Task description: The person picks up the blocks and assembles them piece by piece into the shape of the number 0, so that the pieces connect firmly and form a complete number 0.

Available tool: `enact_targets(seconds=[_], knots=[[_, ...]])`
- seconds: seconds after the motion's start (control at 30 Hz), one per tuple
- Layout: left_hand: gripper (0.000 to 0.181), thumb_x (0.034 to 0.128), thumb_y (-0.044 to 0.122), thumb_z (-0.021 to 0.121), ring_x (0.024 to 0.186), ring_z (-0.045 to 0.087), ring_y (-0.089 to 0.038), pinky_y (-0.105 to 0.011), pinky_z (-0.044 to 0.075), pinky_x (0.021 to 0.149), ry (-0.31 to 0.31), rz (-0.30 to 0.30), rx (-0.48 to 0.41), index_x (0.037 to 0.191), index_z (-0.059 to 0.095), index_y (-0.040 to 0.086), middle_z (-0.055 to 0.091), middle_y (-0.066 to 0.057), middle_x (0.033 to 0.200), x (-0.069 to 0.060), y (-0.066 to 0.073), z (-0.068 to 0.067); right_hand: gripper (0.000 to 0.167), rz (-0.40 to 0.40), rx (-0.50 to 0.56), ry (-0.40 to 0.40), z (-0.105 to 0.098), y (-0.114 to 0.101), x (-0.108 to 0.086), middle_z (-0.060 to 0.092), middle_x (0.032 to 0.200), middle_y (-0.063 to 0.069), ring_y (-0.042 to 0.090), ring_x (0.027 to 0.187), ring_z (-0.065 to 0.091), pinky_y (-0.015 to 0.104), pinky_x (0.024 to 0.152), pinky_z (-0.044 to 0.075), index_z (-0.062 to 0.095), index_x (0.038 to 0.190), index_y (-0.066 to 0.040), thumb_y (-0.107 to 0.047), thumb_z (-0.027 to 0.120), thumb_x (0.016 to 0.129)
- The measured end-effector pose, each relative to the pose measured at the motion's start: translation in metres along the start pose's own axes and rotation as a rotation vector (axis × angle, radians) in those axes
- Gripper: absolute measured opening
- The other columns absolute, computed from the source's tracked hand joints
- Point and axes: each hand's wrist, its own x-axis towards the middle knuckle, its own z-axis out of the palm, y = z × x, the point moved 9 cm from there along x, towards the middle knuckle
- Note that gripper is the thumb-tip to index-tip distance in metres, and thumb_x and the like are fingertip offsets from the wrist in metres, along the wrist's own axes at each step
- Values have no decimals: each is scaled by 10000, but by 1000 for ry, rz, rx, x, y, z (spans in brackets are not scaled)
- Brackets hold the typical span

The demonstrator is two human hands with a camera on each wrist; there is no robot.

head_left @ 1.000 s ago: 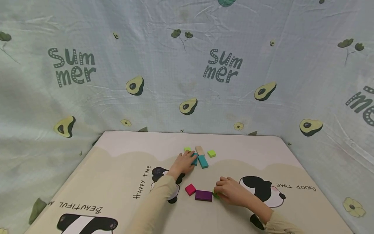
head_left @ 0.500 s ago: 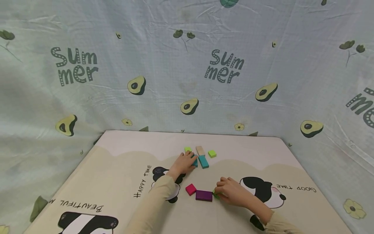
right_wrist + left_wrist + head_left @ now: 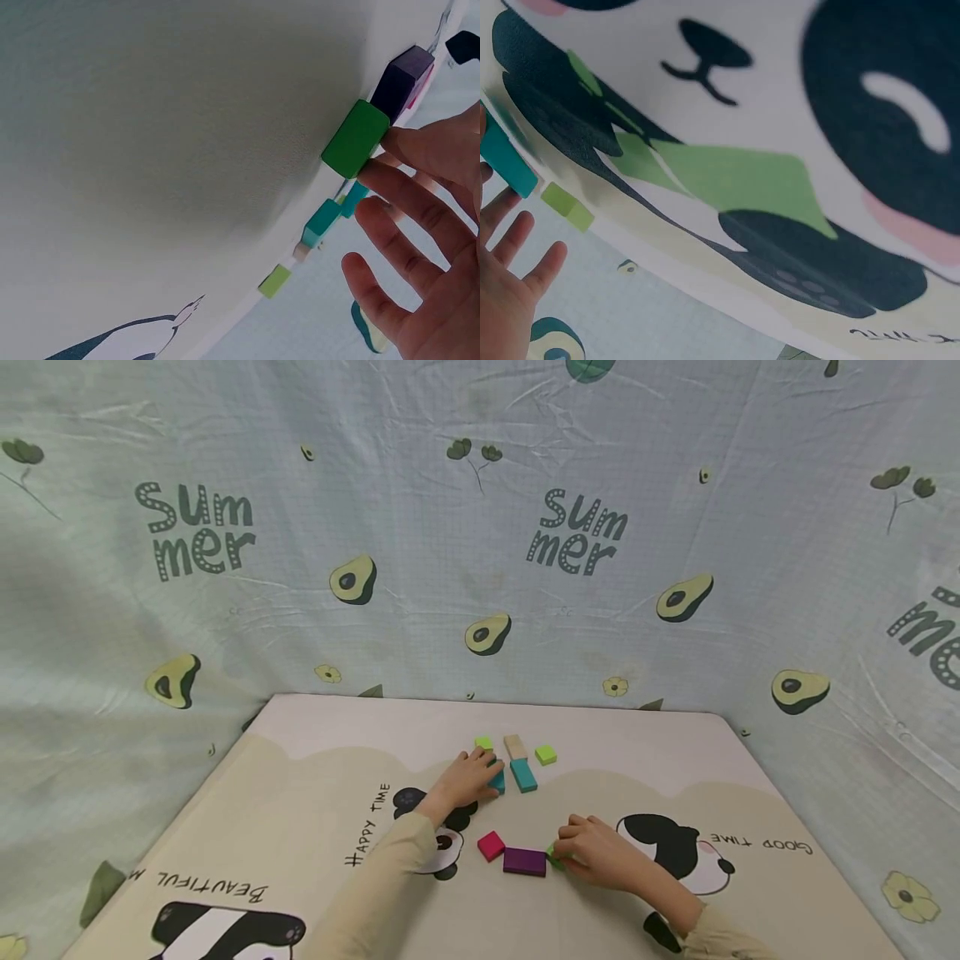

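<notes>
In the head view, my left hand grips a teal block at the back middle of the table. The left wrist view shows that block between thumb and fingers of the hand. Nearer the front, my right hand pinches a green block, its right end hidden by fingers. This green block meets the end of a purple block in the right wrist view. A red block touches the purple block's left corner, turned at an angle.
Just right of the left hand lies a second teal block, with a beige block behind it. Lime blocks sit on either side of the beige one. A printed cloth hangs behind the table.
My left hand has shifted slightly toward the front left, and the teal block under it has come slightly nearer. My right hand and the green block stay in place.
</notes>
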Motion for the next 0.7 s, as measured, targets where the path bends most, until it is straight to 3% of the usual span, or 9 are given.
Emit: enact_targets(seconds=[0.43, 0.7], knots=[[405, 805, 436, 581, 1024, 488, -209, -365, 458, 755, 71, 145, -16, 1116, 543, 180, 573, -38, 1125, -22, 9, -15, 83, -30, -17, 23, -4, -2, 0, 526, 702, -131, 41, 684, 423, 164, 564, 299, 654, 773, -241, -178, 693, 737], [401, 837, 453, 534, 1003, 488, -174, -345, 452, 775, 73, 194, 28, 1145, 537, 197, 569, -7, 1113, -37, 16, -21, 53, 9, 7, -40, 0, 1, 1, 538, 713, -131, 38, 693, 423, 176, 571, 316, 668, 792, -240, -192, 667, 769]])
